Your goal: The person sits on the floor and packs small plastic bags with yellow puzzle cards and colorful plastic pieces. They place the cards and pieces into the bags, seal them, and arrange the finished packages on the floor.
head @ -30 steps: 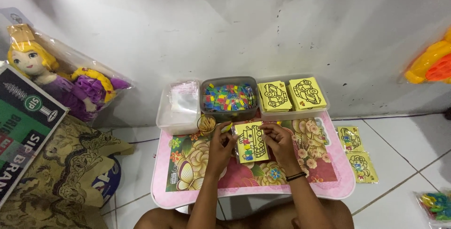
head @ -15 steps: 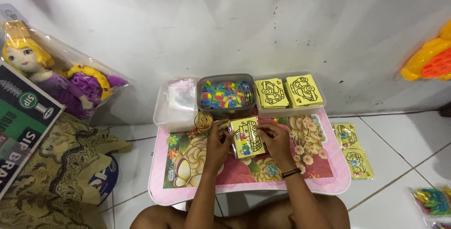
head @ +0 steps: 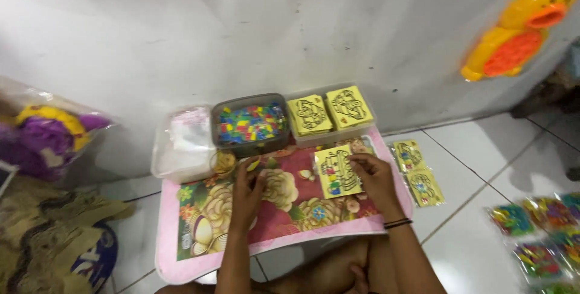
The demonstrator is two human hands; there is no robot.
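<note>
The right hand has its grip closed on a yellow square picture card, lying on the pink floral surface. The left hand rests loosely just left of the card; its grip is empty.

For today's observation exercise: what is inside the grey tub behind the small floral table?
The grey tub holds a heap of small multicoloured pieces. Its bottom is covered by them, so anything underneath cannot be seen.
</note>
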